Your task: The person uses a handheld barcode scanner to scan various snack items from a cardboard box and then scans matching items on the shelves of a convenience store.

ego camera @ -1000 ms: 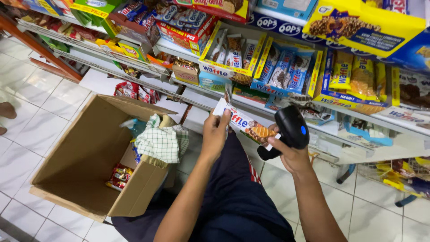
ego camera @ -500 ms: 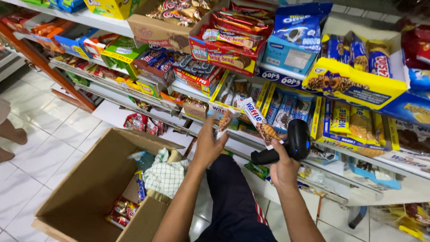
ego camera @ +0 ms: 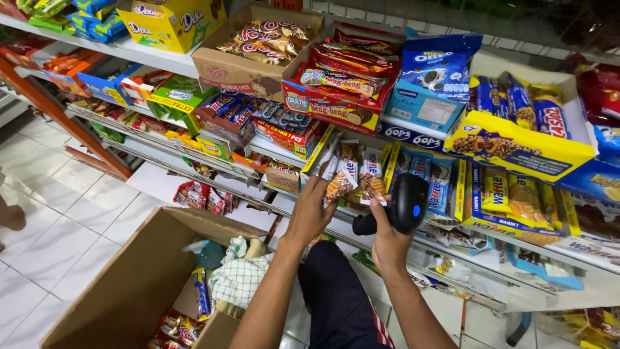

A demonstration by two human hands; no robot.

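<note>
My left hand point(ego camera: 312, 213) grips a white and orange wafer packet point(ego camera: 340, 178) and holds it against the row of like packets in a shelf display box point(ego camera: 387, 169). Beside it, my right hand point(ego camera: 387, 240) clutches a black handheld barcode scanner point(ego camera: 405, 205), its head raised by the blue wafer packets point(ego camera: 439, 184). Both forearms reach up from below, over my dark trouser leg point(ego camera: 336, 297).
An open cardboard box point(ego camera: 123, 284) on the white tiled floor at lower left holds snack packets and a checked cloth point(ego camera: 240, 279). Shelves of snack boxes fill the upper view. A yellow display box point(ego camera: 516, 145) sits at right. Someone's foot point(ego camera: 10, 216) shows at the left edge.
Both hands have risen from over the box toward the shelf. The wafer packet now rests against the shelf's packets, with the scanner lifted alongside it.
</note>
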